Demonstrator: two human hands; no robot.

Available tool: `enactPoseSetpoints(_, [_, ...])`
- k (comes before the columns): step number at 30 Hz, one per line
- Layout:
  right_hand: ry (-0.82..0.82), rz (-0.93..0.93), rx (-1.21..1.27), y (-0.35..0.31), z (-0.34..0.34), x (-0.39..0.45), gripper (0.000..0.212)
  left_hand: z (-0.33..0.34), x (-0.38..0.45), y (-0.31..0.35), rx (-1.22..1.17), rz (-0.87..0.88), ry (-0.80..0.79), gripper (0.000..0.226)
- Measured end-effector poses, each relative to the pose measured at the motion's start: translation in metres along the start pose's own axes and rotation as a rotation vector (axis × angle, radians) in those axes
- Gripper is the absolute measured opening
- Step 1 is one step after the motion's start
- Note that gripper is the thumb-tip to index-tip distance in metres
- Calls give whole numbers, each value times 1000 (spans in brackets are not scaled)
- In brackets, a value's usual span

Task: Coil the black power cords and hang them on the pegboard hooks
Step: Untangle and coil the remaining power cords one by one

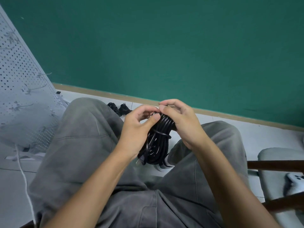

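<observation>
A coiled black power cord hangs between my knees, with one turn wrapped across its middle and a plug at its lower end. My left hand holds the top of the bundle, thumb pressed against the loops. My right hand curls over the top of the same bundle from the right, fingertips meeting those of the left. More black cords lie on the floor beyond my left knee. The white pegboard with metal hooks leans at the left.
I sit with grey-trousered legs apart, facing a green wall with a tan baseboard. A grey cushioned chair with wooden arms stands at the right with a white controller on it. A white cable trails down the left.
</observation>
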State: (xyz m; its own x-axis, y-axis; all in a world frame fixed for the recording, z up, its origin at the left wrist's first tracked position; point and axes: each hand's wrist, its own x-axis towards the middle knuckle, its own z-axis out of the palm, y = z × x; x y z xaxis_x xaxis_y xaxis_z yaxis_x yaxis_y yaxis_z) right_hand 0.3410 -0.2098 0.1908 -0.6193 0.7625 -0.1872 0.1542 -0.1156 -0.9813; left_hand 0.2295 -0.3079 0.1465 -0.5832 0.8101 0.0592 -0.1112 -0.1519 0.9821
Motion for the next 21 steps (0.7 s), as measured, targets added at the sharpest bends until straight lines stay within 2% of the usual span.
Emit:
enactPoseSetpoints(5, [-38, -26, -69, 2, 1, -2, 3, 1, 4, 4, 12, 10, 43, 7])
enactPoseSetpoints(9, [-130, 82, -50, 1, -6, -4, 4, 2, 3, 6, 33, -21, -18, 10])
enactPoseSetpoints(12, [-172, 141, 53, 3, -13, -8, 9, 6, 2, 5, 22, -65, -31, 13])
enactPoseSetpoints(17, [-184, 108, 16, 4, -17, -12, 22, 10, 1, 4, -60, -150, 9, 14])
enactPoseSetpoints(21, [-175, 120, 9, 2, -17, -11, 14, 9, 3, 3, -82, -172, 14, 17])
